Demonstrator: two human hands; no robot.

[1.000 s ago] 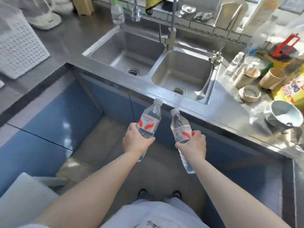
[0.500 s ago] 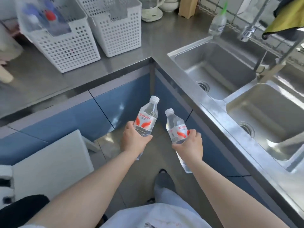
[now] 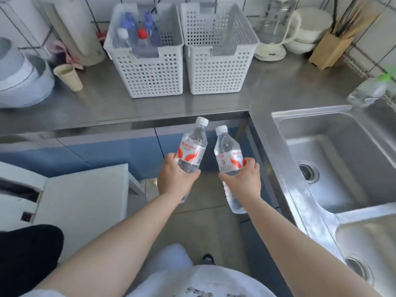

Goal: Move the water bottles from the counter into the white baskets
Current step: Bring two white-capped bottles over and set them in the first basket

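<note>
Clear plastic fills both my grips. My left hand (image 3: 174, 179) is wrapped around a clear plastic water bottle with a white cap and red-and-white label (image 3: 191, 154), and my right hand (image 3: 243, 179) is wrapped around a second clear bottle of the same kind (image 3: 227, 155). Both bottles tilt, caps pointing away from me, and they sit close together without touching, held in the air over the floor in front of the blue cabinet fronts (image 3: 102, 151), short of the edge of the stainless steel table (image 3: 107, 106).

Right of my right grip runs the stainless double sink (image 3: 334, 159), its drains in view.

Beyond both grips, on the table, two white perforated plastic baskets (image 3: 147, 67) stand side by side, touching or very nearly so. The left one, straight past my left grip, holds several upright bottles with blue, white and red caps (image 3: 139, 39). The right basket (image 3: 216, 67) shows only its walls; I cannot see its floor.

Farther left of the left grip lies a beige paper cup (image 3: 68, 77) on its side. Far right of the right grip, a clear bottle with a green cap (image 3: 370, 91) sits by the sink's corner.
</note>
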